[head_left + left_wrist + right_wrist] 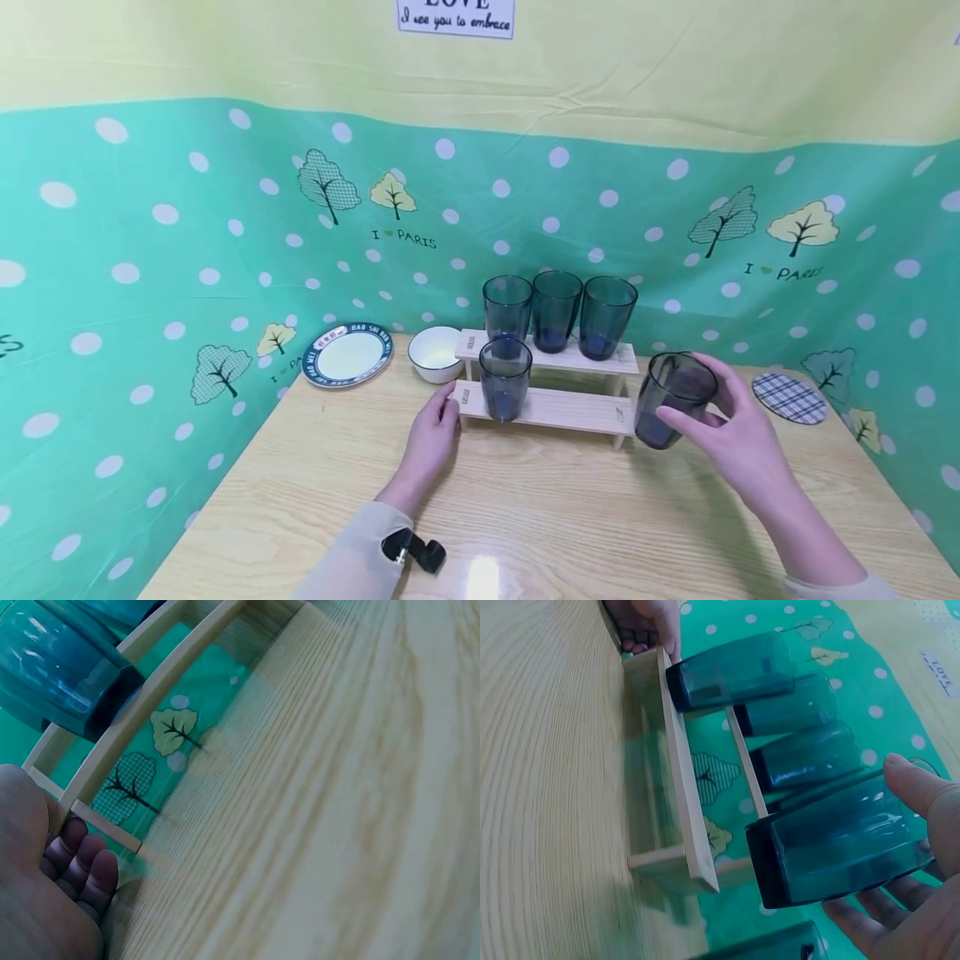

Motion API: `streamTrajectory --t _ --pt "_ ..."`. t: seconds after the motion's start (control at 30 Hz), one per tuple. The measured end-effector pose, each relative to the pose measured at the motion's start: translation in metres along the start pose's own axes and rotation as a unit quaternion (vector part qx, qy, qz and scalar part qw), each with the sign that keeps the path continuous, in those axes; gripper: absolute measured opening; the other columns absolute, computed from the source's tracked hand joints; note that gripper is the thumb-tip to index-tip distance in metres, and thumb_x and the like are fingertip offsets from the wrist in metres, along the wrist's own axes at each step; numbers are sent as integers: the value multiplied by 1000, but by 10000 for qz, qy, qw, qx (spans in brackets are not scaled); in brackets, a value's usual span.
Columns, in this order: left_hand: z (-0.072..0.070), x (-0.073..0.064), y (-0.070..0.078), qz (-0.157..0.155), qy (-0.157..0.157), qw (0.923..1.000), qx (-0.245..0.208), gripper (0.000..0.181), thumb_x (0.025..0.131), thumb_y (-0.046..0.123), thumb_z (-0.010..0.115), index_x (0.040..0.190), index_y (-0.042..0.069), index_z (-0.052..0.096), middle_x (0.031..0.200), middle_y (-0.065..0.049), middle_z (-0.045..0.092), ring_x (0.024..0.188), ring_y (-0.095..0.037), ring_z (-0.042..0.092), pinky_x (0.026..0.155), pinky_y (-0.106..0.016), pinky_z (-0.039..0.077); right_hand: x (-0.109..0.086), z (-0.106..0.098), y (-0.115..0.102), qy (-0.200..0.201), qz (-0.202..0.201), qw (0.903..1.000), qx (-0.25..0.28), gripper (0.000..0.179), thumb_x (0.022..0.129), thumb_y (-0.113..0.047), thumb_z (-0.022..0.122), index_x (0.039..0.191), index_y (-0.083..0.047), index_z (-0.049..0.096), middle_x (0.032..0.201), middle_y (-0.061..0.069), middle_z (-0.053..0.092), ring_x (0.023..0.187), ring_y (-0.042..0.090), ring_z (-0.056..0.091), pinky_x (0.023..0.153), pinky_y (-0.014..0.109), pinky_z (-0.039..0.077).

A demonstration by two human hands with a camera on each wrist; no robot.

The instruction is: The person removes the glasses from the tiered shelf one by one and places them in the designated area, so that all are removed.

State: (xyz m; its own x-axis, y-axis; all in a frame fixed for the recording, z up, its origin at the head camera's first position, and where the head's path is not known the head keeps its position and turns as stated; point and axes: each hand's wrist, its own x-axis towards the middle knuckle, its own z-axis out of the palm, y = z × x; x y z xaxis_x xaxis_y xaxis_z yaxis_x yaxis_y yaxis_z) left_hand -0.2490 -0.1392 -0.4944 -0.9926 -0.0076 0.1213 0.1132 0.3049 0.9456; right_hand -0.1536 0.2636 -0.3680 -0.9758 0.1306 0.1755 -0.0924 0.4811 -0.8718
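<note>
My right hand [738,425] grips a dark glass tumbler [832,840], thumb on one side and fingers on the other, off the right end of a two-tier wooden rack [577,410]. At the rack's left end, my left hand [432,429] holds the lower tier, fingers curled at its edge in the left wrist view. One tumbler [505,387] stands upright on the left part of the lower tier. Three more tumblers [556,312] stand in a row on the upper tier. Part of another tumbler [780,946] shows at the right wrist view's bottom edge.
A white bowl [437,350] with a dark rim stands left of the rack. Farther left, a blue-rimmed plate [348,357] leans up near the cloth. At the right lies a round checked mat [790,398]. A printed cloth [465,183] hangs behind the wooden table [540,508].
</note>
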Motion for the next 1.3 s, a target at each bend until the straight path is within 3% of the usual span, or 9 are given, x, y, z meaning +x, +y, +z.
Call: streamTrajectory --t 0.07,0.23,0.53,0.9,1.1,1.3 --pt "0 0 0 25 -3 10000 9 50 119 23 47 165 6 50 103 -9 68 94 -22 65 94 -46 53 -2 -5 4 48 36 10000 -24 96 98 -33 89 174 -26 31 159 15 50 128 -1 53 92 8 50" --pt "1 1 -1 44 8 10000 -4 49 119 23 47 164 6 50 103 -10 69 94 -21 65 94 -45 53 -6 -18 14 172 155 9995 -200 97 98 -32 88 175 -28 29 159 15 50 127 -4 51 90 6 48" --pt "1 0 0 24 -73 10000 -46 50 119 22 46 167 7 47 103 -13 69 91 -22 65 90 -44 54 -11 -43 30 388 0 9989 -262 91 99 -26 87 173 -31 34 135 -13 60 120 -11 53 88 3 46" --pt "0 1 -2 26 -27 10000 29 49 119 24 46 166 9 49 103 -9 68 92 -21 64 89 -43 54 -8 -62 44 551 108 9982 -193 91 101 -22 85 173 -33 33 132 -23 58 118 -15 52 86 3 44" --pt "0 2 -1 66 38 9999 116 49 119 24 47 165 8 50 101 -9 68 91 -21 64 91 -44 54 -3 -67 52 714 240 9968 -251 94 100 -24 86 175 -25 29 133 -23 57 122 -12 51 84 4 45" --pt "0 1 0 51 21 9999 109 50 119 24 47 165 7 50 100 -8 68 91 -21 64 91 -44 53 -1 -70 62 894 597 9934 -396 100 101 -33 85 178 -27 21 159 -4 50 146 2 44 86 3 44"
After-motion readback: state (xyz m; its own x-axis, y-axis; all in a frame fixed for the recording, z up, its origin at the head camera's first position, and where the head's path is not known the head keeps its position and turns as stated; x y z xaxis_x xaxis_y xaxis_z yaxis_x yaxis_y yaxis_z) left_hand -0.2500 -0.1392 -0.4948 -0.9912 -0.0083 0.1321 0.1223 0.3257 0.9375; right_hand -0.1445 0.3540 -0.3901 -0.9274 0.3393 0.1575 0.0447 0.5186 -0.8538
